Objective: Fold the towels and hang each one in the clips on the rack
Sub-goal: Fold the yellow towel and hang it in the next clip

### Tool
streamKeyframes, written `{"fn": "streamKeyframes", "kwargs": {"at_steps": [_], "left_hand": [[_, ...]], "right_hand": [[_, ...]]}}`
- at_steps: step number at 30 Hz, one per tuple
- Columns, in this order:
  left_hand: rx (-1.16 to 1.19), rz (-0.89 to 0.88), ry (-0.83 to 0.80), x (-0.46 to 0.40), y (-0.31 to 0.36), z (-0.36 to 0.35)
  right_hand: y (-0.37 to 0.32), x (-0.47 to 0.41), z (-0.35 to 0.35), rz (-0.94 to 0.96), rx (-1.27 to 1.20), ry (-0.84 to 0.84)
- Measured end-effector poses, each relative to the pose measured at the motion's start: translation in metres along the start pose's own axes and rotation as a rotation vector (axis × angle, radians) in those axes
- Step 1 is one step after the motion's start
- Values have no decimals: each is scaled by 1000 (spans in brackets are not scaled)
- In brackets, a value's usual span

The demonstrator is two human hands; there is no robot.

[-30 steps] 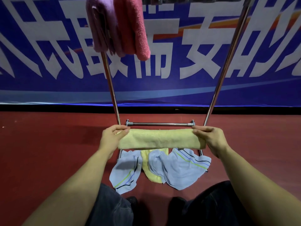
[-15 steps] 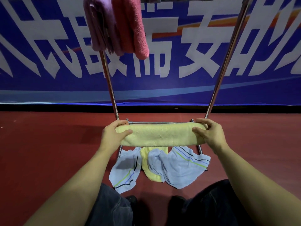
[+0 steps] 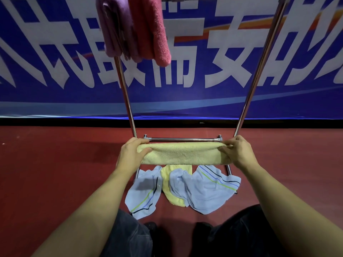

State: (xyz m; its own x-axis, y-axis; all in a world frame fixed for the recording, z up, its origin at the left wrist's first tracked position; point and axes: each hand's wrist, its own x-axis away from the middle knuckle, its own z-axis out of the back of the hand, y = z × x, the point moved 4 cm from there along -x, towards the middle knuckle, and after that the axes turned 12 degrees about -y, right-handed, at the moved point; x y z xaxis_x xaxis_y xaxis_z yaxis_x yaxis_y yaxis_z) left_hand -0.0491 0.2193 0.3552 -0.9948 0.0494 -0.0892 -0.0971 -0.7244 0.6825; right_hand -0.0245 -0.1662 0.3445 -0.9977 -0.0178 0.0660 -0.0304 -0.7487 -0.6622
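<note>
- I see the left hand [image 3: 130, 156] gripping the left end of the yellow towel [image 3: 182, 153], thumb on top, fingers curled behind.
- The right hand [image 3: 238, 152] pinches the right end, fingers bent over the fold.
- The towel is held level and folded long, just before the rack [image 3: 259, 62] base bar.
- A purple towel [image 3: 113, 28] and red towel [image 3: 150, 28] hang up top.
- Blue towels [image 3: 206, 190] lie on the red floor [image 3: 55, 173] below.
</note>
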Motion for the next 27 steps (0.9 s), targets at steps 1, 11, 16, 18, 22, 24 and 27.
{"fn": "streamKeyframes", "kwargs": {"at_steps": [1, 11, 16, 18, 22, 24, 27], "left_hand": [[-31, -4, -9, 0, 0, -1], [-147, 220, -142, -2, -21, -12], [204, 275, -81, -5, -29, -7], [300, 260, -34, -5, -27, -5], [461, 248, 10, -4, -16, -5], [454, 245, -1, -4, -15, -6], [375, 236, -18, -3, -14, -10]], "right_hand": [[0, 0, -1, 0, 25, -5], [-6, 5, -7, -8, 242, -52], [7, 2, -7, -102, -356, -25], [10, 2, -7, -132, -527, -11], [18, 3, -12, -183, -701, -28], [19, 3, -14, -183, -642, -33], [9, 4, -13, -152, -486, -4]]}}
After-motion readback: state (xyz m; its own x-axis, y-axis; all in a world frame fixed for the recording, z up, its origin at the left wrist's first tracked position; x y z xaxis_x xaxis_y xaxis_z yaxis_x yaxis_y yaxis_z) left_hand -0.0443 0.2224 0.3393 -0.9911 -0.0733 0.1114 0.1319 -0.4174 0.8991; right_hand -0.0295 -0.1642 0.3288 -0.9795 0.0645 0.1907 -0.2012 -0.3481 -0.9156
